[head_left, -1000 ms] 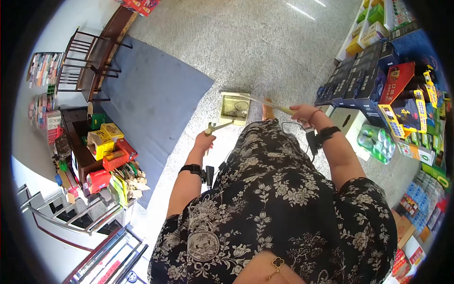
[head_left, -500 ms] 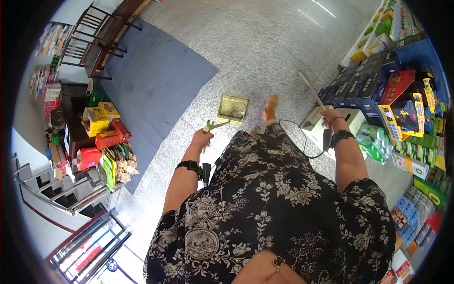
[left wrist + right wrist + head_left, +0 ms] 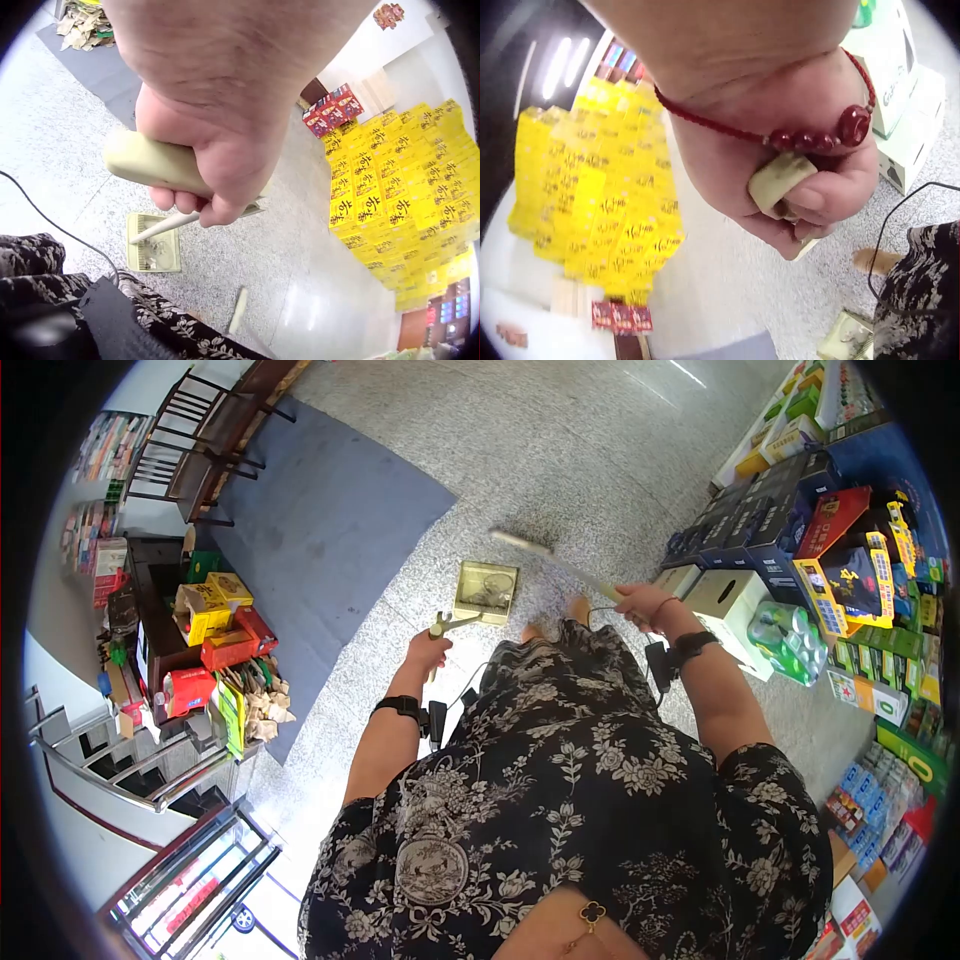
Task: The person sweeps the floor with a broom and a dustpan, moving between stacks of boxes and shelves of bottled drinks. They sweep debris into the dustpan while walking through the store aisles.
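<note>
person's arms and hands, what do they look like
Ungloved left hand and right hand; black wrist straps, each with a boxy black device; red cord bracelet with dark red beads on the right; short black sleeves with pale flowers; thin dark cable nearby.

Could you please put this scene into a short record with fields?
Left hand: the left hand grips the handle of the dustpan
Right hand: the right hand grips the broom by its handle
Dustpan: on the speckled floor, with some dark debris inside, too small to identify
Broom head: apart from the dustpan; floor contact unclear
Nearby: blue-grey mat, stacked navy boxes
</note>
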`<state>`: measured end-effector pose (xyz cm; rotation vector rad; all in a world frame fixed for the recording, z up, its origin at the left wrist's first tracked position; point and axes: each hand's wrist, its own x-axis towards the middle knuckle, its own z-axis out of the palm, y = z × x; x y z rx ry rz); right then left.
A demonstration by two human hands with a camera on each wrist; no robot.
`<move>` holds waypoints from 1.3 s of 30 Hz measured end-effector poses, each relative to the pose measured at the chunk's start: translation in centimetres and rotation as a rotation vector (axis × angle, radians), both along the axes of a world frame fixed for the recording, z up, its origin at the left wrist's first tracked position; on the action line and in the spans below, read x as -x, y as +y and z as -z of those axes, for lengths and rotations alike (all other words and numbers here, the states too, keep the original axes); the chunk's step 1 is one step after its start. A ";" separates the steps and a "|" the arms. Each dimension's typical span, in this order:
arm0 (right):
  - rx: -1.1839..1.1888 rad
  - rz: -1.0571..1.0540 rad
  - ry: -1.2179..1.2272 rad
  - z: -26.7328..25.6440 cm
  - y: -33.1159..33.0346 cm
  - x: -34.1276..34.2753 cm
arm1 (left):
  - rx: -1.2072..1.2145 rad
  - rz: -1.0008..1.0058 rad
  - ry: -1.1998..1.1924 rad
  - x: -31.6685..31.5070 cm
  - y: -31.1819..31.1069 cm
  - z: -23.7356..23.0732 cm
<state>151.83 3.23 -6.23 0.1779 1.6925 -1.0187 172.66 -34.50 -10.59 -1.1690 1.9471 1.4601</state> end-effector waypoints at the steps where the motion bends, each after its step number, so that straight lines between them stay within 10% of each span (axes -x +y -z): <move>1: 0.000 0.000 -0.001 -0.2 -0.5 -0.1 | 0.000 0.001 0.003 0.1 0.1 0.0; 10: -0.009 -0.107 -0.018 -0.4 -3.4 -2.3 | 0.018 0.007 0.003 -2.0 -2.0 1.4; 27: -0.149 0.664 0.008 3.1 6.8 -2.1 | 0.014 0.129 0.103 -3.7 0.1 2.7; 39: -0.007 0.157 0.077 -0.5 1.2 -14.0 | 0.020 0.245 0.136 -6.5 1.8 2.2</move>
